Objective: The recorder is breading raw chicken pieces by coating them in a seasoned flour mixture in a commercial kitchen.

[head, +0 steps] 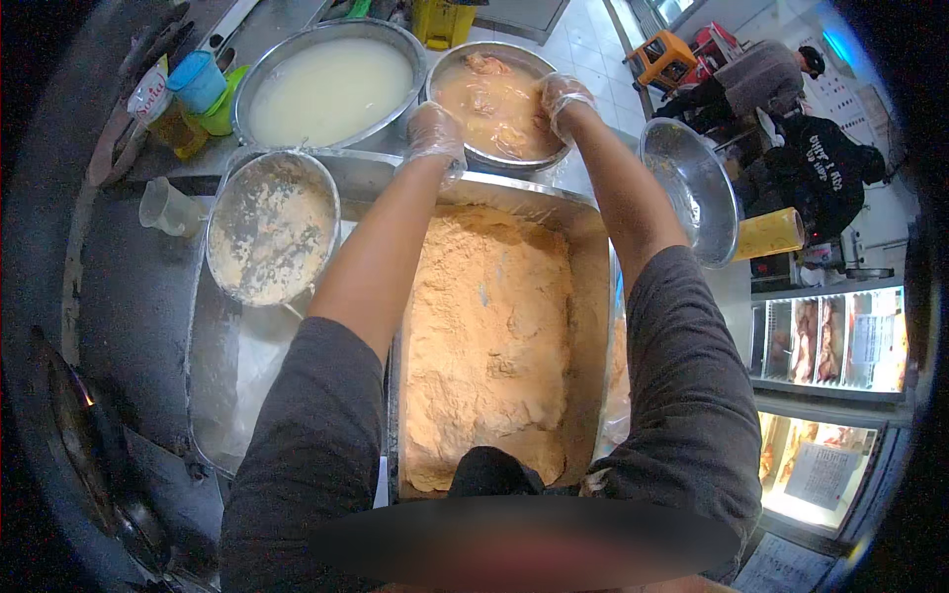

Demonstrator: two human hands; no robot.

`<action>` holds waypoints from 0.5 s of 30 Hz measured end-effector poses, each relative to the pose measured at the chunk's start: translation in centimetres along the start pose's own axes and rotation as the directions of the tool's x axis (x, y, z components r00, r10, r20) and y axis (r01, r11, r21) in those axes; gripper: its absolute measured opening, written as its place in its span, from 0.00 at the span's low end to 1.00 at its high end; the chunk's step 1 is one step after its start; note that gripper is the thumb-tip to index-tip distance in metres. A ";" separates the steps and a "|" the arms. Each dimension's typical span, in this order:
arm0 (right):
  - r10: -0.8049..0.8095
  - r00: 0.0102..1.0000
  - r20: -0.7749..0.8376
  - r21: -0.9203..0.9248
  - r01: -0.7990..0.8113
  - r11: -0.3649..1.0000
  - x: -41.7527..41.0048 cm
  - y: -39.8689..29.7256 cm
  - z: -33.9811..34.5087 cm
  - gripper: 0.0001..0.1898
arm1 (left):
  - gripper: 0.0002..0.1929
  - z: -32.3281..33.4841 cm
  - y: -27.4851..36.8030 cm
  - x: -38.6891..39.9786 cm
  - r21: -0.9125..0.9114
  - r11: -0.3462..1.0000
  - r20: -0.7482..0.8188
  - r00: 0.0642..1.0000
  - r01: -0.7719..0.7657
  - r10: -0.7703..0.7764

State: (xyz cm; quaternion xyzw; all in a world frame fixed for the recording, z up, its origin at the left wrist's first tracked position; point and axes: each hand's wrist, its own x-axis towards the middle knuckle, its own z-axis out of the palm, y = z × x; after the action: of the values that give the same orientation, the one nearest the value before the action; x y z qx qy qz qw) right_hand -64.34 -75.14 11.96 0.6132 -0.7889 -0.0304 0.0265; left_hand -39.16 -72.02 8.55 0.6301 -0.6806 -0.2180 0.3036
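Observation:
A round metal bowl (495, 161) at the top centre holds pieces of raw meat (485, 100) in a cloudy orange liquid. My left hand (435, 137), in a clear plastic glove, is at the bowl's left rim. My right hand (567, 100), gloved the same way, is at its right rim. Whether the fingers grip the rim cannot be told. Below the bowl, between my forearms, a deep rectangular metal tray (589, 296) holds orange-tinted flour (489, 319). A large metal basin (417, 70) of whitish liquid stands to the left of the bowl.
A flour-coated round strainer (274, 226) rests over another metal tray (196, 356) at left. A plastic measuring cup (172, 207) and a blue container (196, 80) are farther left. An empty metal bowl (689, 193) and a yellow roll (767, 233) are at right. Two people (830, 167) stand beyond.

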 end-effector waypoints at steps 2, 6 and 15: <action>0.001 0.999 0.037 0.027 -0.002 1.000 0.4 1.0 0.1 0.12 | 0.08 -0.3 0.5 -0.2 0.001 1.000 0.026 1.000 -0.013 0.013; -0.135 0.971 0.199 0.152 0.105 0.983 0.1 -1.0 -1.9 0.13 | 0.08 -0.9 -1.3 -0.1 0.035 0.999 0.023 1.000 0.006 -0.006; -0.005 1.000 -0.004 -0.068 0.005 0.998 0.7 4.3 1.0 0.14 | 0.10 -0.5 -1.1 0.0 0.049 0.999 0.022 1.000 0.012 -0.013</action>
State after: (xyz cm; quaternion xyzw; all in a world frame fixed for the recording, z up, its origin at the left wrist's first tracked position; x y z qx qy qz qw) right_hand -68.70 -74.70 11.36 0.6139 -0.7859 -0.0559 0.0491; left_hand -38.04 -72.11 8.19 0.6393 -0.6850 -0.2101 0.2793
